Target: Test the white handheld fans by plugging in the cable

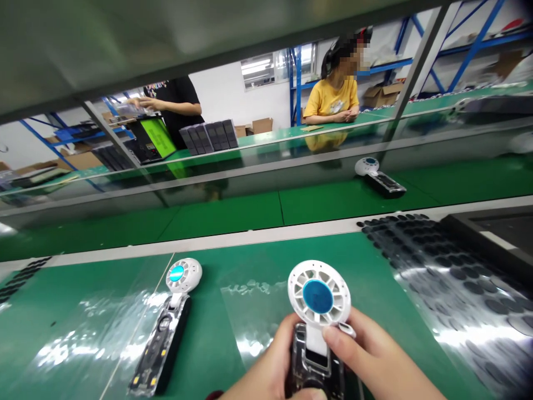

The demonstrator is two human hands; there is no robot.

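Observation:
Both my hands hold one small handheld fan [318, 311] at the bottom middle of the view. It has a round white head with a blue centre and a clear, dark handle. My left hand [270, 366] wraps the handle from the left. My right hand [375, 361] grips from the right, thumb pressed on the white neck under the head. A second fan of the same kind [166, 328] lies flat on the green bench to the left, touched by neither hand.
A sheet of several round black pads [449, 272] covers the bench at right, beside a dark tray [491, 233]. A third fan [377, 175] lies on the green conveyor beyond. Across the line, one person sits and another stands by black boxes [208, 136].

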